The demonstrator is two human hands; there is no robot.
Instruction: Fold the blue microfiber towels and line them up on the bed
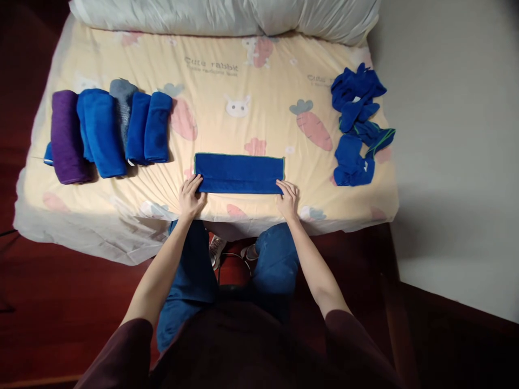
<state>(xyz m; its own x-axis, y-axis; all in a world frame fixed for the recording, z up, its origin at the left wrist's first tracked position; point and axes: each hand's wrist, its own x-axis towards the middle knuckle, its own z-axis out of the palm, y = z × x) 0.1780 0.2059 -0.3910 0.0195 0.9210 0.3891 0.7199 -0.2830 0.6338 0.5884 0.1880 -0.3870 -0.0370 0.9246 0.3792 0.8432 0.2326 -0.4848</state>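
Note:
A blue towel (239, 174) with thin green edging lies folded into a long flat strip in front of me, on the bed's front part. My left hand (192, 199) grips its near left corner, fingertips on top of the cloth. At the near right corner, my right hand (287, 199) has hold of the same towel in a like way. The strip lies smooth, with a crease running along its length. What the thumbs do beneath the near edge is partly hidden.
Rolled towels stand in a row at the left: a purple one (68, 138), several blue ones (104, 134) and a grey one (122, 102). Crumpled blue cloths (352, 119) lie at the right. A pale quilt (227, 15) borders the patterned bed sheet (259, 89); a wall (454, 140) is at right.

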